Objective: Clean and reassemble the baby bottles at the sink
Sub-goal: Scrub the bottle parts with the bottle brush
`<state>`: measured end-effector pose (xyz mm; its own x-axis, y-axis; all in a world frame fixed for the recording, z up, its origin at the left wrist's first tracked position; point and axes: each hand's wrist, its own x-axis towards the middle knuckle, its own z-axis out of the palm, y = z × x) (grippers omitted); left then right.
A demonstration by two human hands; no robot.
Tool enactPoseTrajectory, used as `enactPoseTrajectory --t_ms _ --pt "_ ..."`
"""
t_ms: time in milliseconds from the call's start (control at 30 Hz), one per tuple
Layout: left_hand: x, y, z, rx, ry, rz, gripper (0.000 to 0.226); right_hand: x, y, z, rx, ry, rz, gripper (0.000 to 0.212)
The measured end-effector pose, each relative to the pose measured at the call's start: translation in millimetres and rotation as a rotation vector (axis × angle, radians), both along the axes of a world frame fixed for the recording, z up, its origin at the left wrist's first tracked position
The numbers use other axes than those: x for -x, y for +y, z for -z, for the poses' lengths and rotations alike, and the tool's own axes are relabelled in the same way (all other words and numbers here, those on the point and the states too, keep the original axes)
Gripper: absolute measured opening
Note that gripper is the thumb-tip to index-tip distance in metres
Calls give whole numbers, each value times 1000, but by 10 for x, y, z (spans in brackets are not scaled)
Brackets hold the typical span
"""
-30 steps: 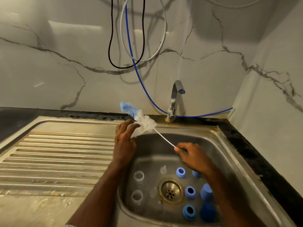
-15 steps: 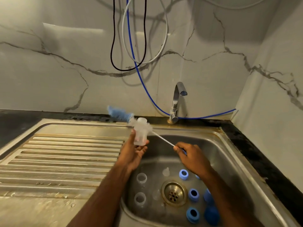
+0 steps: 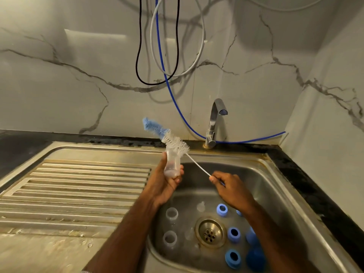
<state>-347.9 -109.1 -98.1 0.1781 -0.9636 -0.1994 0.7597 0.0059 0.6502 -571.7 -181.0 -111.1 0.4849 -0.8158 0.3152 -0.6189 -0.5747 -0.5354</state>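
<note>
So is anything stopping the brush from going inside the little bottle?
Nothing visible blocks it. The left hand holds the clear bottle upright with its mouth open at the top. The brush, pinched by its wire in the right hand, lies across that mouth, bristles not yet inside.

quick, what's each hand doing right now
Left hand: grips the clear bottle, held upright above the sink.
Right hand: pinches the wire handle of the bottle brush.

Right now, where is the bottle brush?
The bottle brush is in mid-air above the sink's back left corner, left of the tap; the right hand pinches its wire handle beside the bottle.
</note>
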Motion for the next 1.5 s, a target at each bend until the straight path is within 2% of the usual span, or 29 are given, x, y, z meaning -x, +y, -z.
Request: enactPoseTrajectory --t_ms 133,200,267,367,533,633,700,767,867,933,1033,1100,1233,1300,1400,1500 --pt "-60 -3 41 43 31 -52 66 160 -63 7 -241 0 -169 27" --pt "-53 -24 65 21 -27 -71 66 179 -65 28 -221 7 -150 28" --pt "-7 -41 60 -28 -98 -95 66 107 -58 43 -106 4 -61 31" --pt "50 -58 43 -47 -92 -128 61 -26 -37 41 -22 -23 -31 32" --pt "-128 -41 85 20 74 -125 39 143 -92 23 -212 5 -121 30" --pt "-111 -29 87 2 -76 -58 49 91 -37 38 -151 -4 -70 32" --pt "-12 -29 91 2 -217 -44 57 -37 27 30 -110 -44 -96 33" --pt "31 -29 91 13 -276 -82 65 -87 48 1 -149 -69 -147 32" --pt "-92 -42 103 69 -180 -141 62 65 2 -70 -253 -42 -178 29" --pt "-136 -35 88 77 -123 -121 63 145 -20 -76 -241 -36 -142 31" --pt "-32 -35 65 16 -169 -92 63 35 23 -39 -174 -87 -91 33" --pt "23 -43 50 12 -154 -89 56 -60 55 -29 -160 -110 -110 33" --pt "-129 -30 45 104 59 -112 38 111 -18 -74 -277 -51 -203 32" --pt "-175 -24 48 138 112 -74 42 196 -57 -74 -268 -39 -158 32" --pt "-54 -32 15 56 -24 17 65 104 -28 -36 -153 -76 -80 33" --pt "16 -52 48 40 -100 3 67 4 15 -21 -180 -67 -161 34"
